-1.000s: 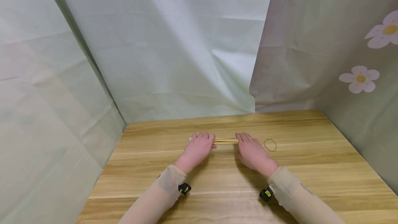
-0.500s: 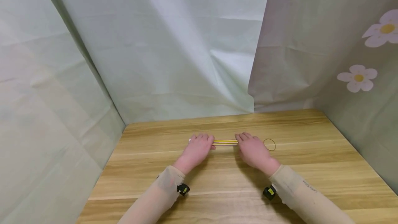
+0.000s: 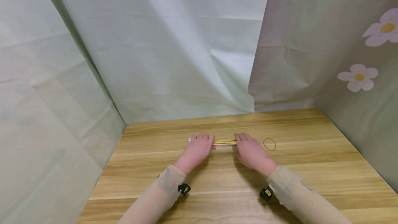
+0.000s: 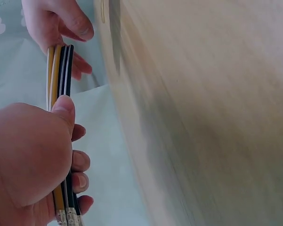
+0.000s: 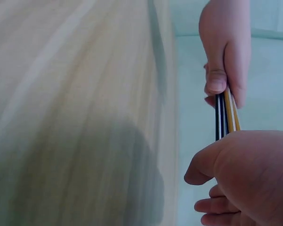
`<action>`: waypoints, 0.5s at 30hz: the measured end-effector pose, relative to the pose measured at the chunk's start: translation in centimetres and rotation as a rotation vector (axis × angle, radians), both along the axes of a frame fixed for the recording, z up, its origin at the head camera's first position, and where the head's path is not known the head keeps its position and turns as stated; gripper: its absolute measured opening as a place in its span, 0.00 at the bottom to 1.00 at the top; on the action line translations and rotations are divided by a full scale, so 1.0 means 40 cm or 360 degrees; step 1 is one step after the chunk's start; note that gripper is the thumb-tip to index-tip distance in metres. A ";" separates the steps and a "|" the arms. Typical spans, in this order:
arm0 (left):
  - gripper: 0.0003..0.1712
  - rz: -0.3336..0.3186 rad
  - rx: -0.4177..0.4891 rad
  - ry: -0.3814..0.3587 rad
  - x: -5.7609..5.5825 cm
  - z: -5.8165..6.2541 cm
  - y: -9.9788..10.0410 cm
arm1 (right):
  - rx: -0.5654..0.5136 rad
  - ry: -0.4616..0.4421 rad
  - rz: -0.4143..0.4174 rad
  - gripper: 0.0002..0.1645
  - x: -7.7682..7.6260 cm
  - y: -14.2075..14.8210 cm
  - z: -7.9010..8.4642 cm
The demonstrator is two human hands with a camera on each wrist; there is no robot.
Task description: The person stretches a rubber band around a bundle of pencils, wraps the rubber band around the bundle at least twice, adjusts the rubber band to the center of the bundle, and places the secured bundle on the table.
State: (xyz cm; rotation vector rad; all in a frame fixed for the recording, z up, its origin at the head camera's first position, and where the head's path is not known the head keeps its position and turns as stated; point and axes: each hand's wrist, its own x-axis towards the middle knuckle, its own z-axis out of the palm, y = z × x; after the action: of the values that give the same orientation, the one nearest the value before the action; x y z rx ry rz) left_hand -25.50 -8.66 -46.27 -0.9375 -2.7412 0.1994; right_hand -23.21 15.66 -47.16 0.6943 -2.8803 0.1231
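Observation:
A bundle of pencils (image 3: 225, 142), striped yellow, black and white, spans both hands just above the table. My left hand (image 3: 197, 149) grips it, thumb (image 4: 63, 109) along one side and fingers curled round the other. Silvery ferrules (image 4: 71, 217) show past the little-finger side of that hand. At the opposite end is my right hand (image 3: 251, 151), the pencil ends right at its palm. Its thumb (image 5: 201, 165) stands off from the bundle, with the fingers apart below it.
A thin rubber band (image 3: 269, 138) lies on the wooden table (image 3: 224, 196), just right of my right hand. Pale cloth (image 3: 186, 61) hangs behind the table and along both sides, with printed flowers (image 3: 359, 77) on the right.
My right hand shifts slightly left against the pencils, and their other ends stick out a little further past my left hand. The left hand keeps its grip; the rubber band stays put.

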 end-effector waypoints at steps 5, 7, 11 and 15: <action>0.14 0.0034 0.0069 -0.0058 0.000 0.007 -0.004 | -0.0081 0.0053 0.0024 0.37 -0.013 0.007 -0.002; 0.15 0.0033 0.0079 -0.0054 0.000 0.008 -0.006 | -0.0105 0.0048 0.0011 0.37 -0.015 0.013 -0.005; 0.15 0.0018 0.0067 -0.0035 0.000 0.009 -0.007 | -0.0089 -0.0029 0.0001 0.36 -0.013 0.018 -0.009; 0.14 -0.0001 0.0070 -0.0051 0.002 0.009 -0.006 | -0.0052 -0.0067 0.0032 0.37 -0.008 0.008 -0.006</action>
State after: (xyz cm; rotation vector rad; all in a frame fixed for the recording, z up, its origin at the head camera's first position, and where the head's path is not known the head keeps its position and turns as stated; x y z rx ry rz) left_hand -25.41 -8.91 -45.90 -0.9382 -2.7626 0.1248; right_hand -23.54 15.98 -47.40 0.7237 -2.9046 0.1895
